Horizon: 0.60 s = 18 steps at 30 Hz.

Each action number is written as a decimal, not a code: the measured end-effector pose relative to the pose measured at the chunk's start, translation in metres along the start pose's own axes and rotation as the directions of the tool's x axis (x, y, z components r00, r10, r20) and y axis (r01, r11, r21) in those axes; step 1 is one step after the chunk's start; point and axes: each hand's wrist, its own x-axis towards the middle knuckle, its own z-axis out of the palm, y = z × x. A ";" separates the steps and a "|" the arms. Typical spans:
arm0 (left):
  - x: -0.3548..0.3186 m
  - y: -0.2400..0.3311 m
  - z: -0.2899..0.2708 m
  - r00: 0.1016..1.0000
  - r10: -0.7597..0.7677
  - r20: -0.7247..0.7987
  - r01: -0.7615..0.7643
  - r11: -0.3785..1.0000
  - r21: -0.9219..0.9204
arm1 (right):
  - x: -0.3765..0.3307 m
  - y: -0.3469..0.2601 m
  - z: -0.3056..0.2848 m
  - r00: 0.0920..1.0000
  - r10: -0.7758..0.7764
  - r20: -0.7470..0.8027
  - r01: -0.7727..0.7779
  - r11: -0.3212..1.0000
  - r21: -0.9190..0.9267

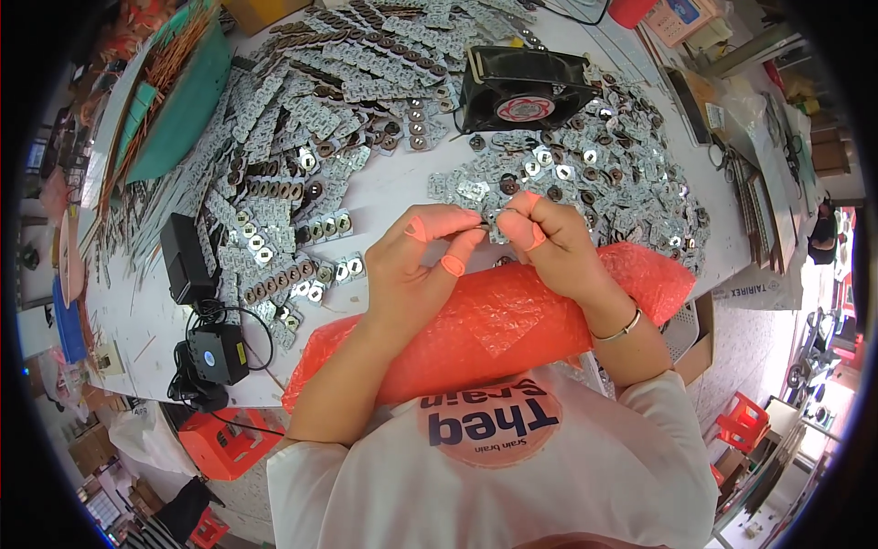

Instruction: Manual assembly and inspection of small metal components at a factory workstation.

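My left hand (421,256) pinches a small dark-edged metal piece (485,225) between thumb and index finger, both in orange finger cots. Close beside it, my right hand (553,240) is closed, thumb and curled fingers pressed together at the same piece's other side; what lies inside its grip is hidden. Just beyond both hands spreads a pile of loose small metal pieces (585,174), some with round brown discs. Both forearms rest on a roll of red bubble wrap (494,325) along the table's near edge.
A black square fan (526,91) stands at the back of the white table (384,183). Strips of joined metal pieces (302,119) cover the left and far side, near a green basin (187,110). Black power adapters (218,352) with cables lie at left. A red stool (224,444) stands below.
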 end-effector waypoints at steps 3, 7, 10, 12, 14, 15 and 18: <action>0.000 -0.001 0.001 0.996 -0.089 -0.023 0.085 0.990 -0.115 | 0.000 -0.006 0.005 0.981 0.195 -0.008 -0.189 0.957 0.220; -0.001 -0.002 0.000 1.000 -0.015 0.008 0.016 0.998 -0.062 | -0.002 -0.007 0.007 0.985 0.166 -0.052 -0.149 0.959 0.242; 0.002 0.004 0.001 0.997 0.048 0.055 -0.049 0.998 0.026 | -0.004 -0.004 0.005 0.976 0.202 -0.083 -0.173 0.945 0.277; 0.001 0.002 0.004 0.999 -0.031 0.041 0.032 0.999 -0.004 | -0.003 0.003 0.003 0.968 0.231 -0.095 -0.192 0.932 0.308; 0.001 0.003 0.003 0.995 -0.098 0.021 0.098 0.995 -0.031 | 0.001 0.006 0.003 0.974 0.055 -0.219 -0.043 0.997 0.061; 0.002 0.003 0.003 1.000 -0.022 0.000 0.022 1.000 -0.006 | 0.002 0.003 0.001 0.974 0.050 -0.219 -0.038 0.998 0.059; 0.007 0.000 0.003 0.999 0.032 -0.006 -0.031 0.996 0.079 | 0.008 0.000 -0.008 0.986 -0.097 -0.137 0.069 0.979 -0.191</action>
